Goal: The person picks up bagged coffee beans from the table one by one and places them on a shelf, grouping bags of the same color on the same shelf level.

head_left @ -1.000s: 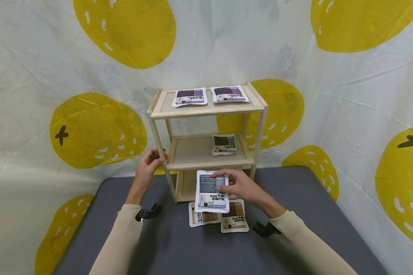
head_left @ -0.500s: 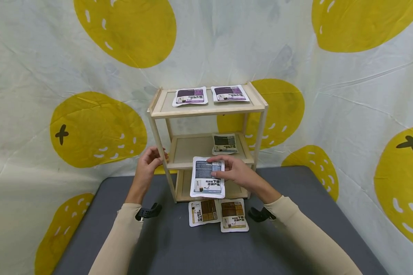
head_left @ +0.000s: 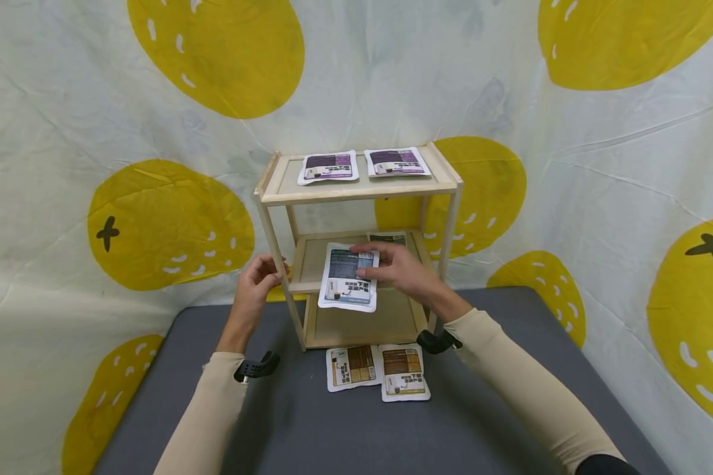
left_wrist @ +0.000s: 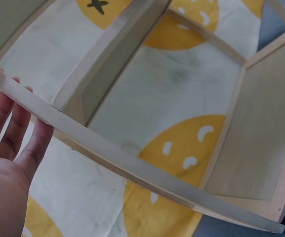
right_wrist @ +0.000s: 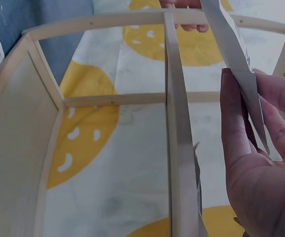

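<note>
- While the left hand (head_left: pixel 255 285) grips the left front post of the three-tier pale wooden shelf (head_left: pixel 356 191), fingers curled round it, nothing else moves.
- Right hand (head_left: pixel 399 267) fingers pinch a flat white-and-blue foil pouch (head_left: pixel 347 277), held tilted at the middle tier's front edge.

We see a flat white sachet (head_left: pixel 348 277) with a blue-grey printed panel and dark lettering, held in the air at the front of the middle shelf of the wooden rack (head_left: pixel 356 191), tilted with its face toward us. Right hand (head_left: pixel 399 270) pinches its upper right edge, thumb under and fingers on top. Left hand (head_left: pixel 255 285) grips the rack's front-left post at middle-shelf level.
</note>
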Available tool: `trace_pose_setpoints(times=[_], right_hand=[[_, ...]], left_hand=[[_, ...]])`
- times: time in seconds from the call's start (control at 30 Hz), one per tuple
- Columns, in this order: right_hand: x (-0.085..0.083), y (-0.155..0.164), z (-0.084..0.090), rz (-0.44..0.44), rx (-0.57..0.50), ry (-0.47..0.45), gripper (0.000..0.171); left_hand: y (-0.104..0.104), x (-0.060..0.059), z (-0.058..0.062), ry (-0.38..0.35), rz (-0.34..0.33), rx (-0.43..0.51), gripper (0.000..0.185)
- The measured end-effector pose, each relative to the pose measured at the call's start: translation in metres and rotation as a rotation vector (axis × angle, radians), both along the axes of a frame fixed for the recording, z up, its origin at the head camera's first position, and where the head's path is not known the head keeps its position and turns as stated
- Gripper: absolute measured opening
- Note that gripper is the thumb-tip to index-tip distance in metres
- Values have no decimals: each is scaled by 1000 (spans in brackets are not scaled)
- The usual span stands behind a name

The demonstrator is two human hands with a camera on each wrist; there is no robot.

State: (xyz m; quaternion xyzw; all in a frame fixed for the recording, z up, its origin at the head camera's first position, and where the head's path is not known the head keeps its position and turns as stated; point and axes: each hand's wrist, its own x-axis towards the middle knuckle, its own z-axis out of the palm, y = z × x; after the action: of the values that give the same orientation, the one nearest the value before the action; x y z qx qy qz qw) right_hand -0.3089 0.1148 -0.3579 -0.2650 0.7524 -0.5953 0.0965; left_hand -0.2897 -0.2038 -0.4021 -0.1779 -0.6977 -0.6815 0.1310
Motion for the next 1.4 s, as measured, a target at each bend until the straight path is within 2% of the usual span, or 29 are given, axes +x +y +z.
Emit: trace_pose_setpoints(times=[0.23, 0.57, 0.8, 0.93, 1.1, 1.4], right_hand=[[-18, -2, 8, -76, 102, 75, 46], [-39, -8, 20, -82, 191, 51, 47], [-56, -11, 23, -41, 169, 28, 50], [-64, -12, 22, -52, 151, -5, 50], [-73, -15, 21, -67, 190, 0, 50], [-81, -21, 21, -38, 229, -5, 50]], left_hand=[[-1, -1, 0, -6, -1, 2, 23], [1, -1, 1, 7, -1, 6, 18], [1, 0, 1, 7, -8, 14, 18], [1, 0, 1, 5, -8, 17, 18], [1, 2, 1, 7, -3, 16, 19], [-1, -1, -1, 6, -4, 19, 19]])
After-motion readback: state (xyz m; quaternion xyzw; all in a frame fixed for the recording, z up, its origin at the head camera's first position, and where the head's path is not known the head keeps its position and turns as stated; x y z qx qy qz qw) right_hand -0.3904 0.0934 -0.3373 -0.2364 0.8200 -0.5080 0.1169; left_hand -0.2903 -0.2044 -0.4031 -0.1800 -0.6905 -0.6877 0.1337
